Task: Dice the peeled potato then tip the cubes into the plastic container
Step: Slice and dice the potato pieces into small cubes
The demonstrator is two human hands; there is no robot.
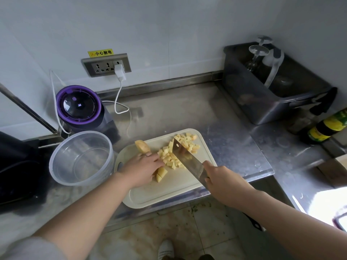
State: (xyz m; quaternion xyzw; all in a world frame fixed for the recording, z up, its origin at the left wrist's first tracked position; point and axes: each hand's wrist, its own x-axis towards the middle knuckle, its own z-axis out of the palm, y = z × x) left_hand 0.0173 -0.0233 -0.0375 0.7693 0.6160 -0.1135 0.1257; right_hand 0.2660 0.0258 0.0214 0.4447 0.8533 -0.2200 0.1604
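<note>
Stainless-steel worktop (187,109), brushed and scuffed, carries all items. At its far right corner stands a dark, translucent rectangular bin (262,102) holding upturned stemmed glasses (258,51); the remainder of its contents cannot be made out. At left, the round clear plastic container (81,158) stands upright and holds nothing visible. Just beside it lies a cream rectangular cutting board (169,190) with rounded corners, smooth and matt. Behind the container stands a purple-rimmed cylindrical appliance (78,107), corded to a wall socket (106,65).

On the board: a loose heap of pale yellow potato cubes (180,149) near the centre and far side, an uncut potato chunk (142,146) at the far left, and a partly cut piece (161,174) beside the left hand. Left hand (142,167) lies palm down, fingers curled onto the potato. Right hand (223,180) is clenched around the handle of a broad steel cleaver (187,158), its blade set among the cubes.
</note>
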